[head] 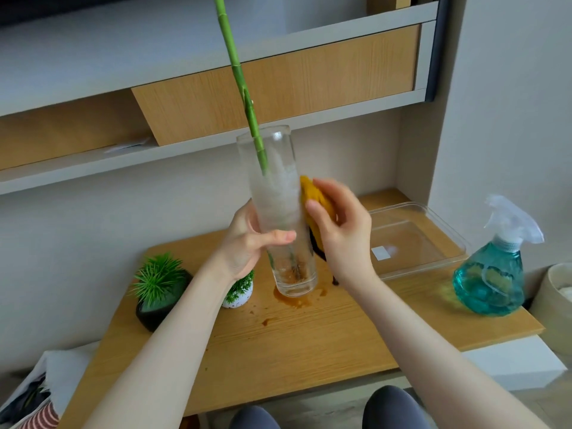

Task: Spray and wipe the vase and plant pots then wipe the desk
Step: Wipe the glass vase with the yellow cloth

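A tall clear glass vase [280,193] with a green bamboo stalk [240,85] in it is lifted and tilted above the wooden desk [309,329]. My left hand [250,239] grips its lower half. My right hand [337,224] presses a yellow cloth [312,196] against the vase's right side. White foam covers the glass. A brown spill [294,300] lies on the desk under the vase. A black pot [156,300] with a spiky green plant and a small white speckled pot [236,297] stand at the left.
A teal spray bottle [492,274] stands at the desk's right edge. A clear plastic tray [414,239] lies behind it. A shelf unit hangs above the desk. A beige container [557,305] is at far right, and a bag with fabric at bottom left.
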